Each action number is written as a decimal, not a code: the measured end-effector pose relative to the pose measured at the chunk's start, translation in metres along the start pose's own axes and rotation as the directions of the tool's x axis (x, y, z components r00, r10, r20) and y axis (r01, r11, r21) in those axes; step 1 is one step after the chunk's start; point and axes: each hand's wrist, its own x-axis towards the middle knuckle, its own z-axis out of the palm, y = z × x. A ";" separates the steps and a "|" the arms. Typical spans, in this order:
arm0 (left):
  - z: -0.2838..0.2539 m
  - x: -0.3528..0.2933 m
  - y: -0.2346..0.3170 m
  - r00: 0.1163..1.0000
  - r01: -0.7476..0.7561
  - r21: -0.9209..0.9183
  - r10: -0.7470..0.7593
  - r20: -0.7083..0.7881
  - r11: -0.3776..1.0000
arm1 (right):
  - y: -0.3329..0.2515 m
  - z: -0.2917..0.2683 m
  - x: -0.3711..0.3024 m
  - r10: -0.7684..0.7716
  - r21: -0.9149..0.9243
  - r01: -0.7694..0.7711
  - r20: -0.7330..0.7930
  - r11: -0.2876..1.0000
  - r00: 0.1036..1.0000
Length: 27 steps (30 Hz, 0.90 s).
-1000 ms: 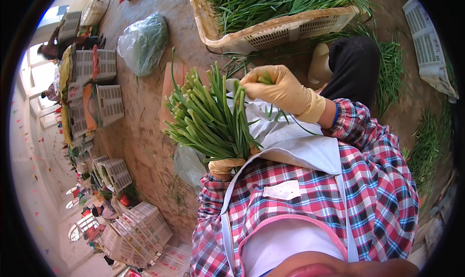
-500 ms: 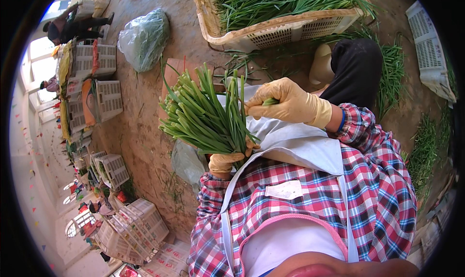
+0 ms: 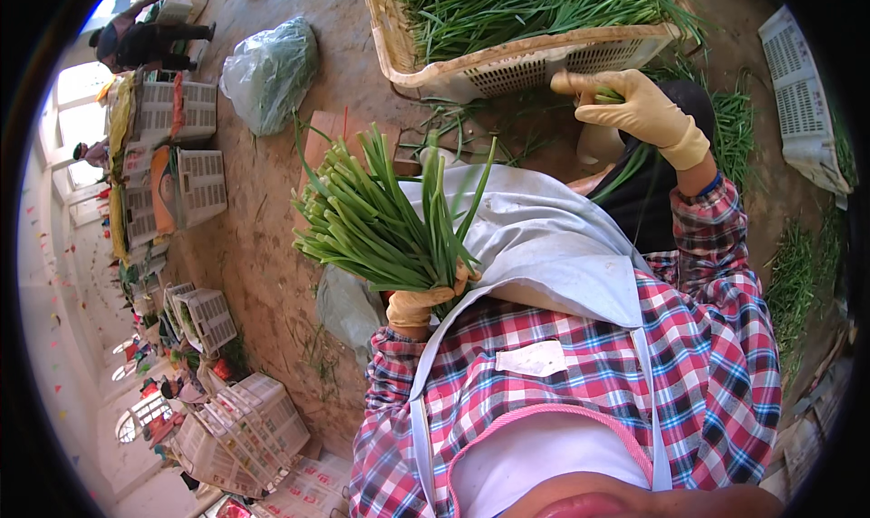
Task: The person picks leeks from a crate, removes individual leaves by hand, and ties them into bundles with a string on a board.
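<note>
My left hand [image 3: 424, 304], in a tan rubber glove, is closed around the lower part of a thick bunch of garlic chives [image 3: 367, 214]. The pale cut ends fan out toward the upper left, in front of my grey-white apron [image 3: 535, 219]. My right hand [image 3: 642, 117], gloved alike, is raised to the right, well apart from the bunch. A few chive stalks [image 3: 627, 175] are pinched in it; their green shows between thumb and fingers, and leaves trail below the palm over my dark trouser leg.
Beyond my hands stands a cream plastic crate [image 3: 535, 60] heaped with chives. Loose chives [image 3: 736, 133] lie on the floor at right, near a white crate [image 3: 802, 92]. A filled clear plastic bag [image 3: 270, 74] sits far left. Stacked crates [image 3: 195, 187] and other people [image 3: 145, 42] are farther left.
My right hand has moved away from the bunch, to the right and farther out, taking a few chive stalks with it. My left hand keeps its hold on the bunch, nearly still.
</note>
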 end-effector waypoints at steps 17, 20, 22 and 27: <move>0.019 0.000 0.012 0.993 0.109 0.197 -0.097 -0.065 0.974 | -0.034 0.085 0.008 -0.086 0.572 0.131 -0.106 0.810 0.991; 0.029 -0.003 0.023 0.985 0.162 0.260 -0.139 -0.104 0.952 | -0.073 0.017 0.024 0.016 0.693 0.444 -0.549 0.567 0.836; 0.032 -0.001 0.027 0.988 0.148 0.493 -0.112 -0.102 0.857 | -0.089 0.006 0.017 -0.161 0.608 0.488 -0.512 0.626 0.844; 0.036 0.007 0.026 0.999 -0.049 0.906 0.011 0.049 0.421 | -0.074 0.083 -0.005 -0.108 0.419 0.077 0.051 0.905 0.993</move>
